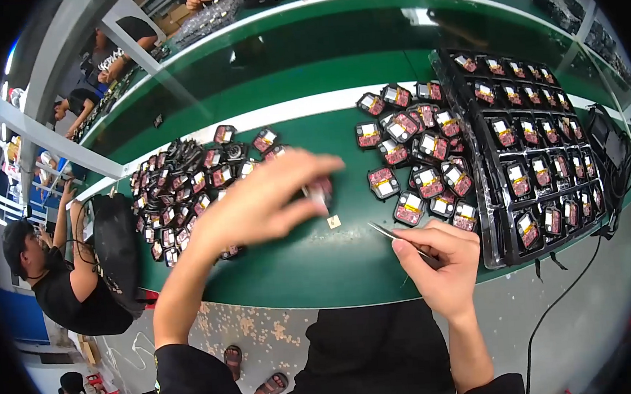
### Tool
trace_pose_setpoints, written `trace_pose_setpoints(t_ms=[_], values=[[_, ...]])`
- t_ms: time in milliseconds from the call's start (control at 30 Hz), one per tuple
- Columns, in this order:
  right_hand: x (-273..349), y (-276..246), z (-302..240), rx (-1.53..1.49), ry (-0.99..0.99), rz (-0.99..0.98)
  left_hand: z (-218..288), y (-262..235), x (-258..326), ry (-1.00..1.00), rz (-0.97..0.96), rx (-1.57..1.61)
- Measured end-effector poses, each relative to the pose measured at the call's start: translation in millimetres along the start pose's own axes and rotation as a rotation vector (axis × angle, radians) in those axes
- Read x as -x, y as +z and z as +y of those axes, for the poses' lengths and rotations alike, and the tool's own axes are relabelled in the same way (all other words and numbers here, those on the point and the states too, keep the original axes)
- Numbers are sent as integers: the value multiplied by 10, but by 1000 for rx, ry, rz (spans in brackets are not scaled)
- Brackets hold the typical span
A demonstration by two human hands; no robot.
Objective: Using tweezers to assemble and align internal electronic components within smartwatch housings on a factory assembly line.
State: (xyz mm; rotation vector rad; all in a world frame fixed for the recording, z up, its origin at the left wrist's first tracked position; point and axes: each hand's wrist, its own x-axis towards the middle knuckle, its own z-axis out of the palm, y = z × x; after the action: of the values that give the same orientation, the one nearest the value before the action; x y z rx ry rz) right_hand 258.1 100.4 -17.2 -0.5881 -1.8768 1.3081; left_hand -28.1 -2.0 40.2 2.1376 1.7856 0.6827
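Two hands over green bench [320, 269]: left hand [261, 200] blurred, fingers pinched on small module [320, 191] above tiny square chip [334, 222]. Right hand [442, 261] curled tight round tweezers [397, 237], tips beside chip.

One black tray [491, 208] on the desk [312, 262], about thirty small parts in its pockets. Roughly twenty loose parts [418, 154] beside it. Dozens more, too many to count, heaped at left [178, 191]. One pair of tweezers [397, 237].
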Motion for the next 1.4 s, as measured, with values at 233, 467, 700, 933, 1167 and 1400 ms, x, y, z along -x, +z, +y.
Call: trace_pose_setpoints(t_ms=[233, 467, 700, 933, 1167, 1400], values=[[-55, 48, -10, 14, 12, -42, 253, 283, 227, 86, 17, 209], [-49, 5, 28, 16, -13, -21, 198, 404, 266, -9, 107, -38], [-60, -6, 12, 68, -32, -46, 205, 450, 294, -36, 106, -5], [-72, 10, 39, 64, -31, -77, 236, 482, 277, -125, 54, 193], [-81, 77, -42, 186, 21, -187, 115, 477, 257, -20, -5, 138], [-119, 134, 17, 221, -35, -203, 68, 508, 260, -10, -10, 143]])
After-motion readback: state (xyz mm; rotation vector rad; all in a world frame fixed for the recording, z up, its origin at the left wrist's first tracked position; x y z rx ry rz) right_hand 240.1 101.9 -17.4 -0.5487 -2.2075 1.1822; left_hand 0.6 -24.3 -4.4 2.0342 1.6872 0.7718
